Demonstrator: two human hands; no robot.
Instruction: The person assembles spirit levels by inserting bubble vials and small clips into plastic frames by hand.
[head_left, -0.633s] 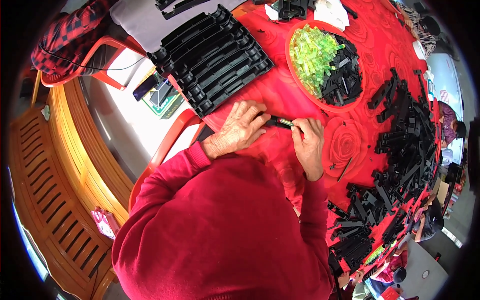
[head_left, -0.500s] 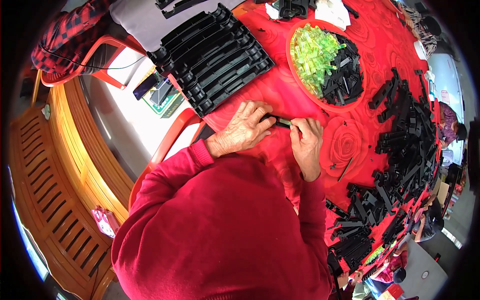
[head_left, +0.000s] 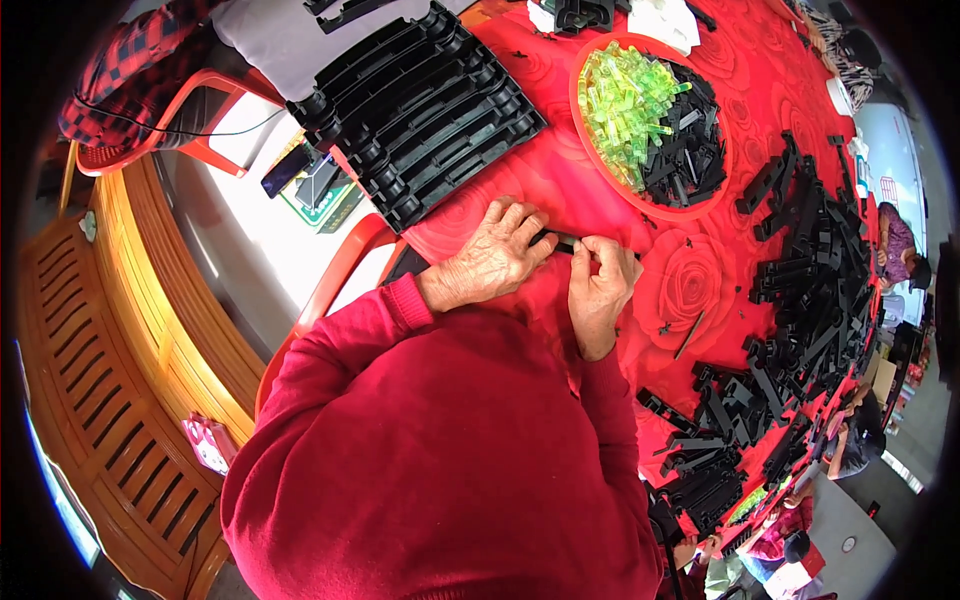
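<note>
Between my two hands, on the red rose-patterned tablecloth [head_left: 687,285], lies a slim black plastic strip [head_left: 566,246], mostly covered by fingers. My left hand [head_left: 496,256] has its fingers curled down over one end of it. Thumb and forefinger of my right hand [head_left: 602,292] pinch together at the other end. Whether a clear yellow-green piece sits on the strip is too hidden to tell. Beyond the hands stands a round red basin [head_left: 577,125] with see-through yellow-green pieces [head_left: 622,110] on its left side and small black pieces [head_left: 690,150] on its right.
Long black plastic parts [head_left: 425,115] lie in parallel rows at the far left of the table. A large heap of loose black parts [head_left: 810,290] covers the right side. A thin stick [head_left: 689,335] rests near my right hand. Red chairs [head_left: 330,300] and a wooden bench [head_left: 110,390] stand left.
My right hand has shifted slightly left, toward my left hand, and covers more of the black plastic strip. The left hand stays nearly in place over it.
</note>
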